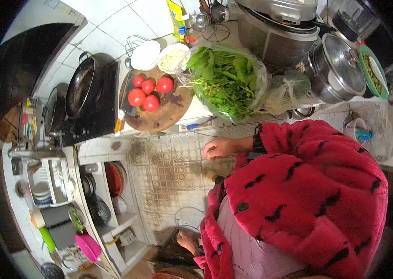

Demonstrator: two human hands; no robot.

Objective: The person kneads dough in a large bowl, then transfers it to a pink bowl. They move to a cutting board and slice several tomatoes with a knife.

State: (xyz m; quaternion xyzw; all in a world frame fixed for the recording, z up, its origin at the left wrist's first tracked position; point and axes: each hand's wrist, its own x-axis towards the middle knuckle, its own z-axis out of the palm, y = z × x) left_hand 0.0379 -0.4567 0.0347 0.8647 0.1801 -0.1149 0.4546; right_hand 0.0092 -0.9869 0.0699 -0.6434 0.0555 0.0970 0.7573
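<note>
My right hand [218, 148] hangs over the tiled floor, in front of the counter edge. Its fingers are curled together and nothing shows in them. Lower in the view, my left hand [186, 241] is by a small dark thing; whether it grips that is unclear. On the counter, several red tomatoes [151, 103] rest on a round wooden cutting board [168, 120]. A cleaver with an orange-and-white handle [119, 122] lies at the board's left edge. Leafy greens [229, 78] fill an open clear plastic bag right of the board.
A black wok [82, 87] sits on the cooktop [107, 104]. Behind the board are a white bowl [146, 54] and a bowl of pale food [173, 59]. An electric cooker [276, 42] and a lidded steel pot [339, 69] stand right. Shelves and a pink basin [88, 247] are left.
</note>
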